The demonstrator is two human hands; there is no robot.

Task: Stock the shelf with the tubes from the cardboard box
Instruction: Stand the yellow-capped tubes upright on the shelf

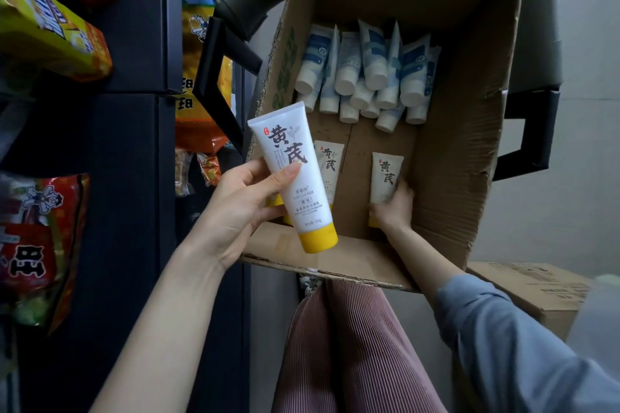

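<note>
The dark shelf (134, 117) fills the left side, with bright snack bags (50, 27) on it. Beside it, at centre, sits the open cardboard box (453, 151), its walls creased and torn on the right.

At the far end of the box floor lies a heap of blue-and-white tubes (369, 74), white caps pointing toward the person, stacked in loose layers. Nearer are the yellow-capped ones.

The biggest in view is the raised tube (295, 178), held above the near-left corner of the box. It has a white body, large black characters down the front, a small red seal, fine print lower down and a yellow cap at the bottom, with the crimped end tilted up and left. The left hand (235, 208) grips it, thumb across the front, fingers wrapped behind.

Down in the box, the right hand (392, 208) curls its fingers round a second tube (385, 174) of the same design, lying on the floor. A third tube (330, 164) lies just to its left, partly hidden behind the raised one.
</note>
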